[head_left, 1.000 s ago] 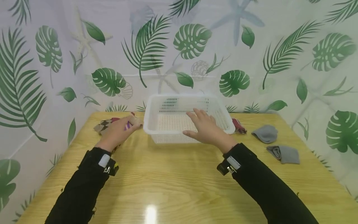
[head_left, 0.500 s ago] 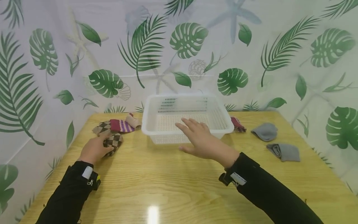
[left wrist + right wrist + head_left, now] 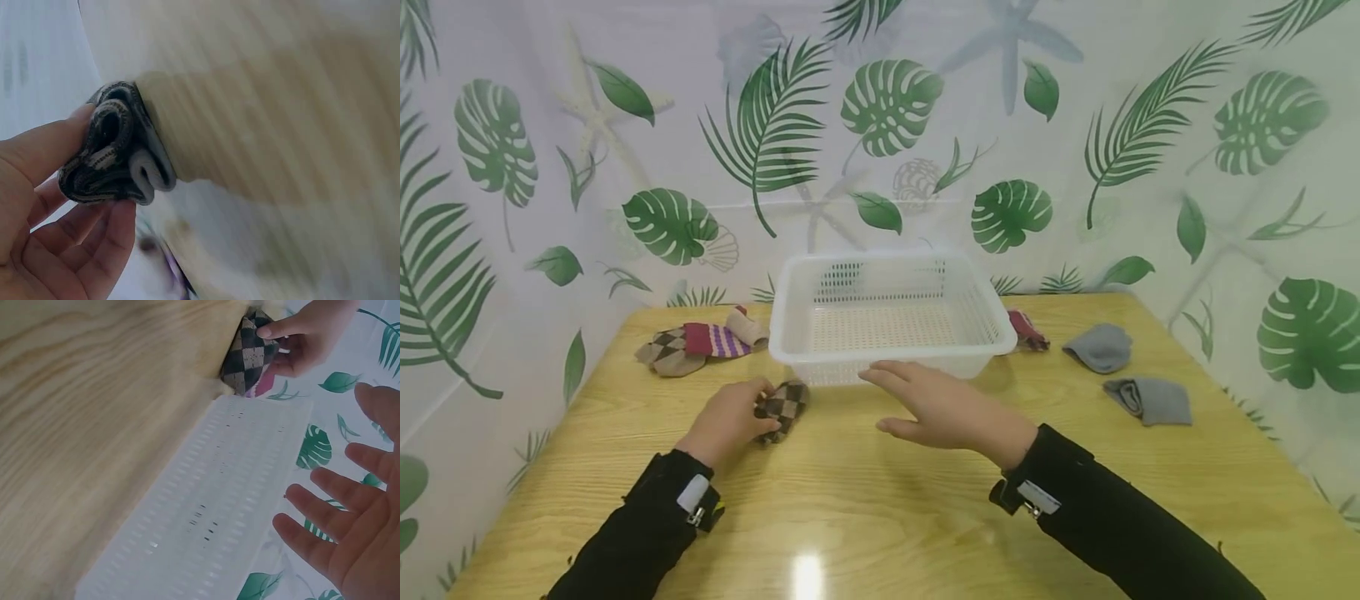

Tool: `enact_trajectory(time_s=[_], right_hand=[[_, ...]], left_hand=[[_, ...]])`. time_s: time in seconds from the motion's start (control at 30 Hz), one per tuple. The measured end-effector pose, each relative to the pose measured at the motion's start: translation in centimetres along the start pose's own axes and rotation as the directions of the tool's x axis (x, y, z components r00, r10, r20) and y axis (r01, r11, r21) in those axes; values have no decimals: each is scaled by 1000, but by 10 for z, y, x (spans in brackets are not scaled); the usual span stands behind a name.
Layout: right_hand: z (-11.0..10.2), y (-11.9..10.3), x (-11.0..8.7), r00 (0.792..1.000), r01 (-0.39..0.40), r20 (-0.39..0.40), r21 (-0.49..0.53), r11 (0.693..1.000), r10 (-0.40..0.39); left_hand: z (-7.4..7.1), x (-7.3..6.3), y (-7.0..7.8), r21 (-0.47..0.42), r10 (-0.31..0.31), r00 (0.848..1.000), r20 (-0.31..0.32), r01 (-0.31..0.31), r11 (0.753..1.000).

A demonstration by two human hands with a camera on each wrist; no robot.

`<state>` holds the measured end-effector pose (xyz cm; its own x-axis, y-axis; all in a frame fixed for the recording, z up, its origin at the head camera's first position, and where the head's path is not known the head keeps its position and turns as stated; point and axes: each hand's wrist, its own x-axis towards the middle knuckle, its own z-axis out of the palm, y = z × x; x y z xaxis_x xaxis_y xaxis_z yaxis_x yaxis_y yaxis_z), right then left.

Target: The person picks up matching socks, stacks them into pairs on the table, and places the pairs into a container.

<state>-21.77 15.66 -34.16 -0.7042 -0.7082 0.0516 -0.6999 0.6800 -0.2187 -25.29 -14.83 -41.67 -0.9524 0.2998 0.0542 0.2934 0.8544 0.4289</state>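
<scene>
My left hand (image 3: 730,421) pinches a folded checkered sock (image 3: 784,408) between thumb and fingers, just in front of the basket's left corner. In the left wrist view the sock's rolled layers (image 3: 115,150) face the camera. My right hand (image 3: 951,408), fingers spread and holding nothing, hovers at the front side of the white plastic basket (image 3: 895,357). The right wrist view shows those open fingers (image 3: 331,512) beside the basket's perforated wall (image 3: 206,487).
Left of the basket lie another checkered sock (image 3: 666,354), a maroon and purple striped sock (image 3: 718,340) and a beige rolled sock (image 3: 747,327). To its right are a maroon sock (image 3: 1028,331) and two grey folded socks, one nearer (image 3: 1161,402). Leaf-printed sheeting surrounds the wooden table (image 3: 880,517).
My left hand drew back from the beige roll, took hold of the front checkered sock and carried it right toward the basket. My right hand moved from over the basket to its front.
</scene>
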Motion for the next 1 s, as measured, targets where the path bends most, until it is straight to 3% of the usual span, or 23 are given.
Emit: enact_trajectory(time_s=[0.1, 0.2, 0.3, 0.4, 0.5, 0.67, 0.8, 0.9, 1.0], right_hand=[[5, 2, -1, 999, -22, 37, 6, 1000, 21], [11, 4, -3, 997, -37, 68, 5, 999, 37], [17, 7, -3, 998, -31, 63, -8, 999, 32], [22, 11, -2, 999, -14, 34, -36, 999, 15], [27, 15, 0, 1000, -19, 8, -61, 998, 20], [39, 16, 11, 989, -145, -35, -51, 988, 143], [46, 8, 24, 973, -228, -54, -29, 973, 226], [50, 1, 33, 975, -213, -68, -48, 976, 210], [54, -5, 41, 981, -186, -70, -116, 976, 179]], left_hand=[[18, 3, 35, -18, 76, 997, 22, -75, 997], [34, 6, 64, -22, 175, 984, 36, -175, 984], [47, 11, 84, -17, 274, 961, 26, -274, 962], [54, 17, 94, -32, 319, 948, 1, -319, 947], [54, 21, 96, -57, 297, 955, 1, -296, 953], [43, 20, 90, -77, 177, 984, -11, -178, 981], [34, 18, 86, -99, 94, 996, -12, -94, 991], [32, 18, 84, -95, 76, 996, 44, -71, 993], [32, 17, 84, -84, 108, 991, 80, -102, 991]])
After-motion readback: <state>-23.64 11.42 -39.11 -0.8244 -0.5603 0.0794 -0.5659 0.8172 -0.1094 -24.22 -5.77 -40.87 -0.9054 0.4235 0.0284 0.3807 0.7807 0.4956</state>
